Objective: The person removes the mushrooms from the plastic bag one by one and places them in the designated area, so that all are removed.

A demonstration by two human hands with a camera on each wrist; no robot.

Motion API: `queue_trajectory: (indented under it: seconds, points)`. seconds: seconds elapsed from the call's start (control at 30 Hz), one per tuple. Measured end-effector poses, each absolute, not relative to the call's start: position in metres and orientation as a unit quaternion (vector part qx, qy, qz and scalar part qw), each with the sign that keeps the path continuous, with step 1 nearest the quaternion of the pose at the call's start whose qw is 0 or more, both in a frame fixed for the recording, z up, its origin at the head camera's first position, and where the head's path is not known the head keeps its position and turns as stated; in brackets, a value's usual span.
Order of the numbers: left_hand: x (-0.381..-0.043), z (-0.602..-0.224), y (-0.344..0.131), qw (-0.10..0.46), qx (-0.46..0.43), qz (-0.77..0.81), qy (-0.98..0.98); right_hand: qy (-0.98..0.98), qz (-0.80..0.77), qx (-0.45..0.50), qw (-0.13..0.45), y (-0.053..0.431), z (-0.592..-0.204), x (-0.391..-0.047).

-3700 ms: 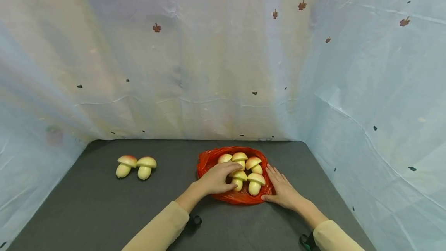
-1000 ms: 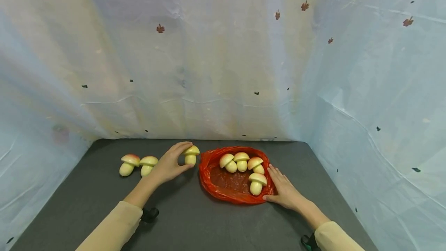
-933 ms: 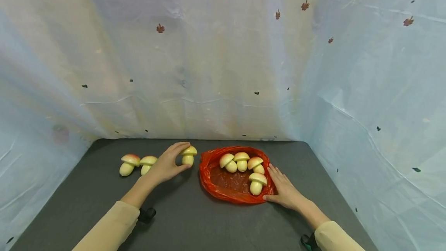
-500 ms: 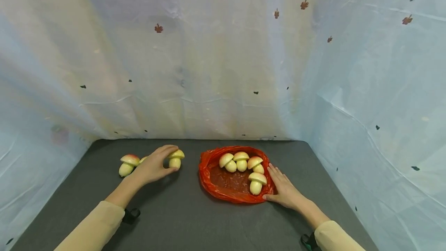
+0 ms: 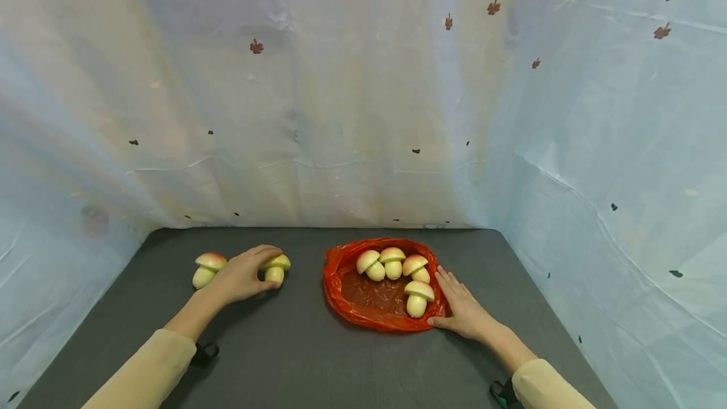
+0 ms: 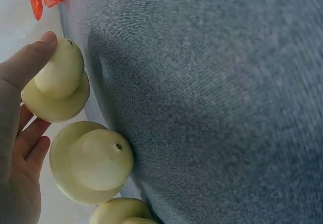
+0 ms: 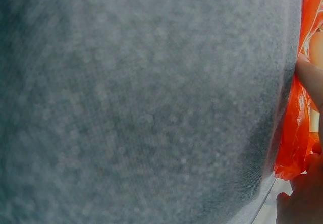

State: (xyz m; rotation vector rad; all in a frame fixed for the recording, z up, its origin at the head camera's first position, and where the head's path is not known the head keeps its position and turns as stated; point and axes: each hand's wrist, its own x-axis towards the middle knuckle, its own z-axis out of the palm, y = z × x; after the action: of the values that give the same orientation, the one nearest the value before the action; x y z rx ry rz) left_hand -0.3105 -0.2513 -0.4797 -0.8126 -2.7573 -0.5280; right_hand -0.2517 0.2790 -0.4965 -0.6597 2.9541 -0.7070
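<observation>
My left hand point(image 5: 241, 276) pinches a yellow model mushroom point(image 5: 276, 268) between thumb and fingers, low over the left part of the table. In the left wrist view the held mushroom point(image 6: 60, 75) hangs stem-up beside a second mushroom point(image 6: 101, 158), which the hand hides in the head view. Left of that lies a mushroom with a reddish cap point(image 5: 210, 262). My right hand point(image 5: 462, 308) rests, fingers extended, along the right rim of an open red plastic bag point(image 5: 363, 319). Several mushrooms lie inside the bag, among them one near the front right point(image 5: 417, 298).
The dark grey table point(image 5: 341, 371) carries everything. A pale plastic curtain point(image 5: 318, 112) with leaf prints hangs behind it and along both sides. Between the held mushroom and the bag runs a strip of bare table.
My left hand has taken a mushroom out of the bag and carried it left, then lowered it beside the two mushrooms there. My right hand has stayed at the bag's rim.
</observation>
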Motion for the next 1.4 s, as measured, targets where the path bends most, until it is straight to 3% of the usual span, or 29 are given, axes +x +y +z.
queue_trajectory:
  seconds: [0.37,1.4]
  points:
    - [-0.309,-0.481,-0.251,0.097,-0.274,-0.166,-0.942,0.950,-0.229,-0.214,0.013,0.279,-0.496,-0.251]
    - [-0.308,-0.487,-0.246,0.145,-0.299,-0.175,-0.927,0.950,-0.228,-0.214,0.014,0.279,-0.498,-0.252]
